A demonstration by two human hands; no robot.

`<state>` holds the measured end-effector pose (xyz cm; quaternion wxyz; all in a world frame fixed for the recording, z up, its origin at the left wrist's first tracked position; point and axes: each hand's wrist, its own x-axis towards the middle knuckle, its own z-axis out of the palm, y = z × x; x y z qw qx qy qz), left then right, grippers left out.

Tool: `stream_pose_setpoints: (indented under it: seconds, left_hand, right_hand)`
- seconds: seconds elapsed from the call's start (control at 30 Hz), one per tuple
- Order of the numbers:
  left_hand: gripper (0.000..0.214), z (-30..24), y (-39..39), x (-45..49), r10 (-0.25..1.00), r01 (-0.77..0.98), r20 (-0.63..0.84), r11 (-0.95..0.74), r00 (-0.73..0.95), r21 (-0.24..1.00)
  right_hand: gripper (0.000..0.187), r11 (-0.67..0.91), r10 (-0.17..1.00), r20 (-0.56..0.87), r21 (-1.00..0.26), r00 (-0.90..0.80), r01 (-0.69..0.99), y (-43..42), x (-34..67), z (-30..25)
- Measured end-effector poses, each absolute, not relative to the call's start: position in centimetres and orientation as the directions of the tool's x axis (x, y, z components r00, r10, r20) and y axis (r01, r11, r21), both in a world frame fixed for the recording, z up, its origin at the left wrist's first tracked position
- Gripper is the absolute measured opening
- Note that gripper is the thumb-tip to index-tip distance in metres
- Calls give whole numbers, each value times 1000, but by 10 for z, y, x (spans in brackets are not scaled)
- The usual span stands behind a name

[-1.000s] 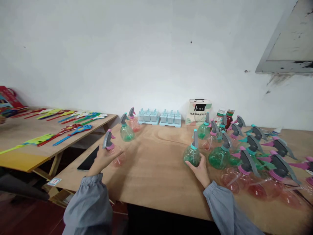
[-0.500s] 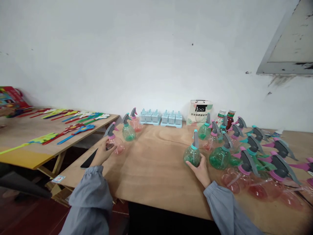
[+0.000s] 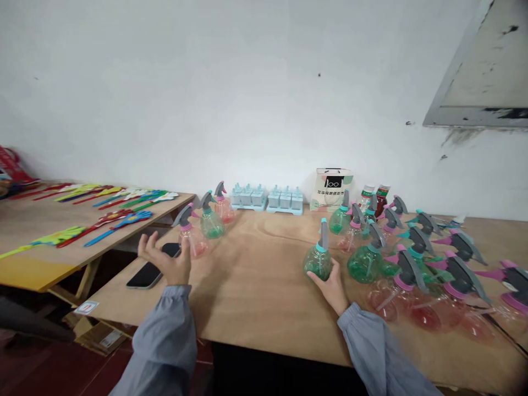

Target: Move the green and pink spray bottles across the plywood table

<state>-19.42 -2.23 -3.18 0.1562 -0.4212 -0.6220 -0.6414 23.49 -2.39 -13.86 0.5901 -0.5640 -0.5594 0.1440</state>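
My right hand (image 3: 331,283) is wrapped round the lower right side of a green spray bottle (image 3: 317,261) with a grey trigger and turquoise collar, upright on the wooden table. My left hand (image 3: 168,259) is raised with its fingers spread and holds nothing. Just beyond it stands a pink spray bottle (image 3: 195,242), its lower left partly hidden by my thumb. Behind that are a green spray bottle (image 3: 212,223) and another pink spray bottle (image 3: 224,209). A dark phone (image 3: 144,276) lies on the table beside my left hand.
Several green and pink spray bottles (image 3: 365,264) crowd the table's right side. Light-blue ice pop moulds (image 3: 285,201), a paper bag (image 3: 331,190) and red-filled bottles (image 3: 381,199) stand along the wall. Colourful hand-shaped clappers (image 3: 117,219) lie on the left table (image 3: 49,272).
My left hand has let go of the front pink spray bottle and drawn back toward me, fingers spreading. My right hand stays on the green bottle. The view has shifted slightly to the right.
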Motion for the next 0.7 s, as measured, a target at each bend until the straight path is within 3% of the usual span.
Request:
stream_pose_setpoints:
  seconds: [0.07,0.17,0.27,0.33,0.4,0.57,0.7]
  left_hand:
    - [56,-26,-36,-153,282,761,826,-328,-487,560]
    - [46,-15,-45,-85,576,630,797,-555,-180,543]
    - [73,-11,-40,-21,792,386,610,-570,21,726]
    - [98,-15,-34,14,867,275,485,-497,115,823]
    - [105,-20,-28,40,896,225,415,-442,159,868]
    - [66,-29,-16,60,912,98,373,-392,169,915]
    - [50,-27,-10,44,935,1,316,-320,164,947]
  right_hand:
    - [92,315,829,464,-849,311,424,-26,230,-139]
    - [91,321,866,434,-863,248,390,-31,223,-142]
    - [91,347,888,434,-851,154,394,-37,219,-144]
    - [90,372,895,439,-837,85,401,-40,217,-144]
    - [89,404,893,450,-818,20,409,-44,215,-141]
    - [79,494,847,526,-723,-80,483,-61,215,-129]
    - [59,497,670,720,-615,180,612,-91,256,-133]
